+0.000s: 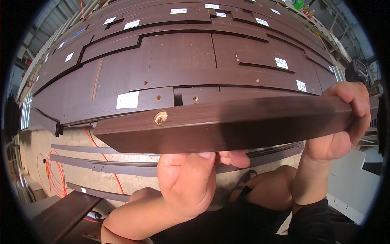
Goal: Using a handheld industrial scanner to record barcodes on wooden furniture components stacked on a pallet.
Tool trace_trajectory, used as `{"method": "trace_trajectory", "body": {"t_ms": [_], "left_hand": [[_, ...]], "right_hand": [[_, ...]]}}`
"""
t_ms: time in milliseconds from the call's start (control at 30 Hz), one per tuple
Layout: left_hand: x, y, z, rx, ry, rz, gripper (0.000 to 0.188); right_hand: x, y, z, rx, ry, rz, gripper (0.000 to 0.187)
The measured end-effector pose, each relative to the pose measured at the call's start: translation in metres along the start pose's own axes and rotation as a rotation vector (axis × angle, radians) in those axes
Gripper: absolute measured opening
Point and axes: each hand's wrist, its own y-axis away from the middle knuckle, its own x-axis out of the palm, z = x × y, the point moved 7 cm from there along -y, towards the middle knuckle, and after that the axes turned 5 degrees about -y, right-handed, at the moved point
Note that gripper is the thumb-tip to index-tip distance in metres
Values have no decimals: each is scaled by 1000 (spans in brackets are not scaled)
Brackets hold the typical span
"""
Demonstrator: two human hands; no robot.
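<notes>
Close in front of me I hold up a dark brown wooden board [195,128], lying nearly level across the view. A round hole with rough, pale wood inside shows near its left end. My left hand [189,175] is closed on the board's underside near the middle, with some fingers hidden behind it. At the board's right end, my right hand [345,118] wraps round the end, thumb and fingers on opposite sides.
Beyond lies a wide layer of dark brown panels [183,51], several with white labels [127,100]. Long strips [122,164] rest below on the concrete floor. An orange hose or cord [57,175] is coiled at left. White panels [345,183] stand at right.
</notes>
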Motion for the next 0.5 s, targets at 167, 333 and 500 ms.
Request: {"method": "trace_trajectory", "body": {"t_ms": [167,333,500], "left_hand": [[-1,-1,0,35,43,30,27],[-6,-3,0,4,110,-36,26],[-11,-5,0,20,86,-68,29]], "right_hand": [[3,1,3,-5,47,-3,26],[8,4,1,-21,109,-26,27],[17,9,-1,-36,151,-38,28]]}}
